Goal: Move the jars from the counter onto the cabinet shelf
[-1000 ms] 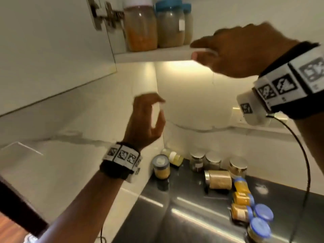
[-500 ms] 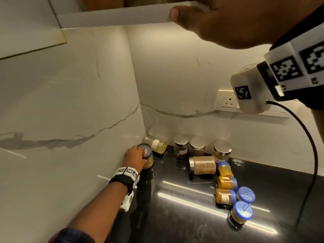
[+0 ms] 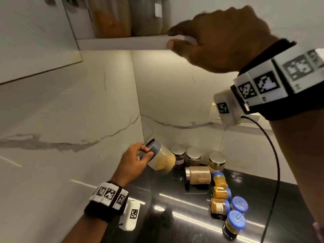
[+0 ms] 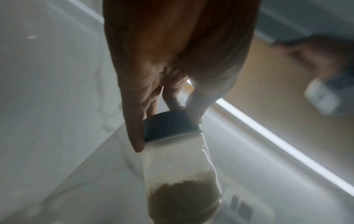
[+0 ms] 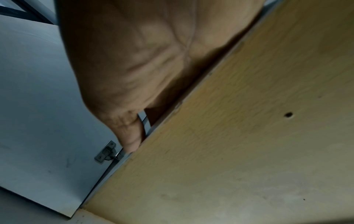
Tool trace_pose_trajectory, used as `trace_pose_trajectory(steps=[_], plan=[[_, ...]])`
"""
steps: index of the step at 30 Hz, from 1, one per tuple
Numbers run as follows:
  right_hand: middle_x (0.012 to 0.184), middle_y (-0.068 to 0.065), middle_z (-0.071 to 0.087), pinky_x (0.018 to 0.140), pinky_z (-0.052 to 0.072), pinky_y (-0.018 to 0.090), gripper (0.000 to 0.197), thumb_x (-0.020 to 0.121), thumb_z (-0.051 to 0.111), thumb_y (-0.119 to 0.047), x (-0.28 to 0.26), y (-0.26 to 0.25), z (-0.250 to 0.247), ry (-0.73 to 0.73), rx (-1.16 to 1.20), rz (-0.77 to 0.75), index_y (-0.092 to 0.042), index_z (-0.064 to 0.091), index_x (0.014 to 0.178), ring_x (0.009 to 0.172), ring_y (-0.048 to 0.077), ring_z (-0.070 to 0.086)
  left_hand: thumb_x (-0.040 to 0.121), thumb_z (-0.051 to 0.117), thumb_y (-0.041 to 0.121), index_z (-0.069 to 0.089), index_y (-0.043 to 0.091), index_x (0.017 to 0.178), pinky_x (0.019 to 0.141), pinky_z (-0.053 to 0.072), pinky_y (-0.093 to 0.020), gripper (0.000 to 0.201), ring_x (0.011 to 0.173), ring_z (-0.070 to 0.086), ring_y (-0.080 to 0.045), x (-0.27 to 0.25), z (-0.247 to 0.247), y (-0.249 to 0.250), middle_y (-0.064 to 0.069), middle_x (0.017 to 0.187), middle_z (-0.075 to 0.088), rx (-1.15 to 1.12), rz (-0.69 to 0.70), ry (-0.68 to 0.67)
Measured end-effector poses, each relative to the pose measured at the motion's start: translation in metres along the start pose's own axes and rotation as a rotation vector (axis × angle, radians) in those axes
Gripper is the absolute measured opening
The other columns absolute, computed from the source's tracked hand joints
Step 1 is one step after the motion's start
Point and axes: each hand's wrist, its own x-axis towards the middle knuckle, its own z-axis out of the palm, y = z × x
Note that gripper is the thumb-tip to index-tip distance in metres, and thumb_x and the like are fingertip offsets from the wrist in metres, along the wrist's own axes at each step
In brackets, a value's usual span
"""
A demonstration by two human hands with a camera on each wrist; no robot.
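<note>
grey-lidded jar point(image 3: 160, 159) of tan powder hangs tilted above the counter point(image 3: 175, 216), left hand point(image 3: 134, 163) pinching its lid. right hand point(image 3: 219, 39) grips the cabinet shelf point(image 3: 122, 43) edge. best to level the jar, lift clear, set it beside the shelved jars point(image 3: 129, 16).

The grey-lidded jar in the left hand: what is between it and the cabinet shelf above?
Nothing; the head view shows only bare marble wall between the grey-lidded jar and the cabinet shelf.

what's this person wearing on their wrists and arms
Both forearms are bare. Each wrist carries a black band ringed with white blocks printed with black square markers, and a white camera box beneath it. A thin black cable hangs from the right wrist's box.
</note>
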Motion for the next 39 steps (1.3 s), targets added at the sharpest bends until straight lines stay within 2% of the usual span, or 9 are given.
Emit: trace_pose_trajectory(steps=[4, 7, 12, 15, 20, 25, 29, 32, 39], plan=[[0.139, -0.001, 0.063, 0.095, 0.048, 0.042, 0.045, 0.099, 0.05, -0.055, -0.01, -0.001, -0.012, 0.18, 0.408, -0.037, -0.029, 0.065, 0.133, 0.124, 0.021, 0.061, 0.092, 0.073, 0.025, 0.066, 0.024, 0.096, 0.087, 0.053, -0.011, 0.008, 0.117, 0.063, -0.002, -0.031, -0.06, 0.077, 0.017, 0.133, 0.063, -0.155, 0.188, 0.069], [0.135, -0.001, 0.064, 0.108, 0.046, 0.04, 0.039, 0.097, 0.068, -0.037, -0.038, -0.011, -0.03, 0.384, 0.823, -0.17, -0.017, 0.067, 0.13, 0.129, 0.012, 0.058, 0.093, 0.071, 0.015, 0.068, 0.018, 0.095, 0.085, 0.053, -0.007, 0.005, 0.112, 0.066, -0.001, -0.05, -0.097, 0.127, 0.016, 0.123, 0.07, -0.284, 0.317, 0.116], [0.137, -0.04, 0.051, 0.091, 0.05, 0.013, 0.086, 0.073, 0.075, -0.069, -0.082, -0.045, -0.045, -0.201, 0.945, -0.152, -0.069, 0.025, 0.142, 0.114, -0.017, 0.056, 0.092, 0.066, 0.022, 0.069, 0.009, 0.1, 0.084, 0.056, -0.017, 0.015, 0.11, 0.068, -0.013, -0.064, -0.13, 0.201, 0.004, 0.113, 0.073, -0.403, 0.552, 0.245], [0.127, -0.02, 0.063, 0.084, 0.06, 0.038, 0.077, 0.077, 0.077, -0.061, -0.078, -0.043, -0.049, -0.019, 1.01, -0.079, -0.054, 0.035, 0.14, 0.102, 0.006, 0.068, 0.093, 0.067, 0.022, 0.068, 0.01, 0.107, 0.086, 0.054, -0.014, 0.018, 0.112, 0.068, -0.005, -0.059, -0.139, 0.236, 0.007, 0.115, 0.074, -0.465, 0.624, 0.278], [0.116, -0.018, 0.063, 0.067, 0.06, 0.018, 0.061, 0.082, 0.078, -0.04, -0.051, -0.019, -0.08, 0.259, 1.276, 0.099, -0.035, 0.042, 0.131, 0.093, 0.003, 0.072, 0.109, 0.041, 0.031, 0.057, 0.015, 0.127, 0.09, 0.051, -0.017, 0.03, 0.107, 0.063, -0.003, -0.002, -0.159, 0.242, 0.004, 0.119, 0.066, -0.082, 0.71, 0.494], [0.136, 0.002, 0.05, 0.084, 0.062, 0.034, 0.077, 0.089, 0.076, -0.036, 0.011, -0.008, -0.058, 0.161, 0.976, 0.152, -0.031, 0.025, 0.146, 0.109, 0.022, 0.066, 0.105, 0.038, 0.046, 0.054, 0.023, 0.136, 0.112, 0.039, -0.032, 0.041, 0.13, 0.055, -0.017, 0.044, -0.141, 0.209, 0.003, 0.137, 0.059, 0.56, 0.55, 0.439], [0.144, 0.009, 0.051, 0.098, 0.058, 0.048, 0.095, 0.092, 0.07, -0.044, 0.041, -0.012, -0.026, 0.117, 0.888, 0.236, -0.032, 0.004, 0.16, 0.12, 0.029, 0.063, 0.104, 0.034, 0.049, 0.048, 0.021, 0.144, 0.121, 0.022, -0.029, 0.05, 0.144, 0.041, -0.018, 0.048, -0.132, 0.193, 0.002, 0.152, 0.048, 0.597, 0.574, 0.502], [0.129, 0.003, 0.059, 0.097, 0.057, 0.039, 0.097, 0.099, 0.062, -0.042, 0.048, -0.012, -0.02, 0.11, 0.752, 0.245, -0.027, -0.009, 0.163, 0.104, 0.024, 0.066, 0.102, 0.026, 0.054, 0.048, 0.023, 0.145, 0.122, 0.021, -0.03, 0.057, 0.145, 0.041, -0.018, 0.052, -0.134, 0.188, 0.004, 0.152, 0.048, 0.599, 0.567, 0.487], [0.118, 0.012, 0.074, 0.093, 0.052, 0.032, 0.041, 0.102, 0.06, -0.024, 0.041, -0.022, -0.013, 0.195, 0.429, 0.248, -0.015, 0.059, 0.142, 0.105, 0.029, 0.069, 0.102, 0.021, 0.054, 0.049, 0.022, 0.145, 0.123, 0.029, -0.036, 0.061, 0.142, 0.044, -0.019, 0.054, -0.131, 0.189, 0.003, 0.148, 0.052, 0.6, 0.568, 0.513]])
